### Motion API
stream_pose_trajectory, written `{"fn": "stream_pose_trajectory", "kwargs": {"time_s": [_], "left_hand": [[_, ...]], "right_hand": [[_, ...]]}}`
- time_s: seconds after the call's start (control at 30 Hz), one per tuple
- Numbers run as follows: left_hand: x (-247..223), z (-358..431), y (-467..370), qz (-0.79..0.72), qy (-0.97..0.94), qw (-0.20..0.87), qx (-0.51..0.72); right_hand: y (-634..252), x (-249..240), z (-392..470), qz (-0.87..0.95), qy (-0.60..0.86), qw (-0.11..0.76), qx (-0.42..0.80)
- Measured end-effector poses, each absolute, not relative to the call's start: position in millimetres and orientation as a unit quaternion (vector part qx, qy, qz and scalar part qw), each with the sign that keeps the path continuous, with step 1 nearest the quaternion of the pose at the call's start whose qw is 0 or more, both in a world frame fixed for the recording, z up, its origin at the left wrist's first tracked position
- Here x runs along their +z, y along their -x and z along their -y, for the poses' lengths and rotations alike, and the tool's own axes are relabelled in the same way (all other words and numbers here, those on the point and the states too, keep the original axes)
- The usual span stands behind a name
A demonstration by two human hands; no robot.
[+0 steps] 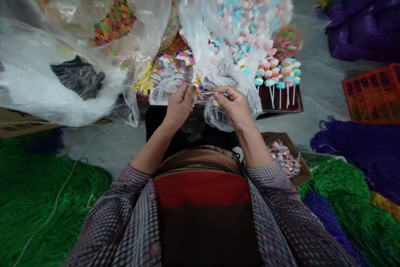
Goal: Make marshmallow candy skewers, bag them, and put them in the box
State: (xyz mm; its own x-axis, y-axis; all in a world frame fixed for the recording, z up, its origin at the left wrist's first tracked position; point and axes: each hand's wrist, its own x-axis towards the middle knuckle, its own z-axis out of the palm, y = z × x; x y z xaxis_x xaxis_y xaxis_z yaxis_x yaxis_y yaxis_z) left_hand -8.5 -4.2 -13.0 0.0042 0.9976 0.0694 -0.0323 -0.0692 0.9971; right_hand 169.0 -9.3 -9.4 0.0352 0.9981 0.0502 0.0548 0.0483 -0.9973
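Observation:
Between my hands, near the table's front edge, a small clear plastic wrapper (204,97) is stretched. My left hand (180,106) pinches its left end, thumb against fingers. The right end is pinched by my right hand (233,105). Printed clear bags (170,73) lie just beyond my left hand, with gold twist ties (144,78) to their left. Beyond my right hand a large open plastic bag (200,21) holds pink, white and blue marshmallows (250,0). Marshmallow sticks (278,75) lie side by side at the table's right end.
Large bags of gummy candy (115,23) fill the back left. A dark crumpled bag (79,76) lies on white plastic at left. A cardboard box (304,171) of wrapped candy stands low right, near green strands (342,192) and an orange crate (373,94).

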Motion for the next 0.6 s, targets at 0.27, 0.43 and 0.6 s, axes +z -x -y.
{"fn": "stream_pose_trajectory", "kwargs": {"time_s": [0.27,0.43,0.6], "left_hand": [[-3,6,10,-0.423,-0.459,0.645,0.441],[-11,5,11,-0.456,-0.453,0.605,0.471],[-13,6,8,-0.481,-0.474,0.576,0.462]], "right_hand": [[-170,-3,14,0.486,0.569,0.537,0.389],[-171,2,16,0.514,0.537,0.512,0.43],[-178,7,19,0.523,0.568,0.505,0.387]]}}
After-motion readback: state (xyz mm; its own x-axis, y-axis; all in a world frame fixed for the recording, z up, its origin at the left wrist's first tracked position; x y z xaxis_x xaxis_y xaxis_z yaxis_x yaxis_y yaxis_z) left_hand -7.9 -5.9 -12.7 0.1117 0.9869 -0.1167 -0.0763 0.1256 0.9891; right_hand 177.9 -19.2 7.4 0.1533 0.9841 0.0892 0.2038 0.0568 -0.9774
